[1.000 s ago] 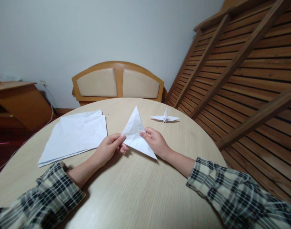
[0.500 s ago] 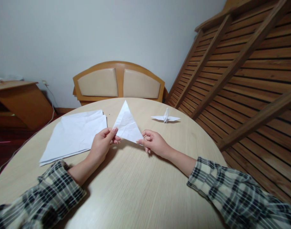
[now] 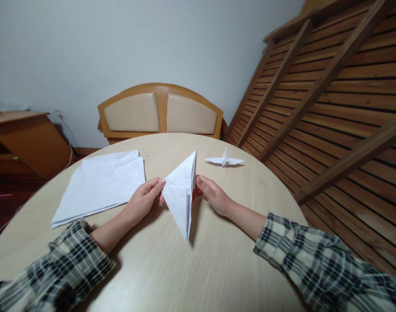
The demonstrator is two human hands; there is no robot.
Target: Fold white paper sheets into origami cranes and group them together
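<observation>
A white sheet of paper folded into a triangle (image 3: 180,186) is held above the table, one point toward the far side and one toward me. Its layers stand slightly apart along the right edge. My left hand (image 3: 147,193) pinches the left corner between thumb and fingers. At the right edge, my right hand (image 3: 214,195) is closed with curled fingers against the paper, its fingertips partly hidden behind it. A folded paper crane (image 3: 224,160) with spread wings stands on the table beyond my right hand.
Several white paper sheets (image 3: 100,186) lie stacked at the left of the round wooden table (image 3: 230,264). Behind it stands a padded headboard (image 3: 191,113). Wooden slatted panels (image 3: 334,104) lean at the right, and a wooden desk (image 3: 32,138) is at the far left.
The folded paper has turned, so its point moved from straight away from me to the left, into my left hand. My right hand shifted from the lower right corner to the layered right edge.
</observation>
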